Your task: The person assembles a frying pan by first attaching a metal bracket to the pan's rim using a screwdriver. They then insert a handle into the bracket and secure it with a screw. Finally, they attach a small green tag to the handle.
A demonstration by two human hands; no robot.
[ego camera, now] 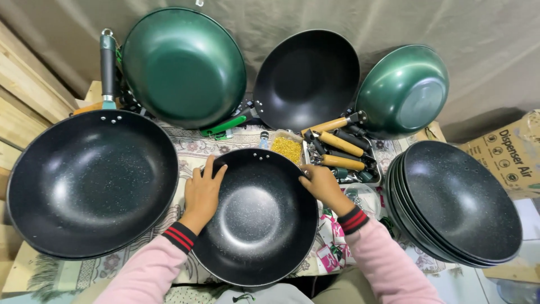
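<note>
Hands sit on opposite rims of a black speckled pan (256, 217) lying bowl-up on the cloth-covered tabletop (191, 149) right in front of the person: the left hand (203, 188) has its fingers (209, 167) spread flat over the left rim, the right hand (322, 184) curls its fingers over the right rim. The pan lies between them, equally near to both; it shows no handle, only rivet points at its far edge. Beyond lie loose wooden handles (340, 147) in a tray, partly overlapping and hard to count, beside a heap of small yellow pieces (287, 148). A stack of black pans (458, 202) stands at right, its number unclear.
</note>
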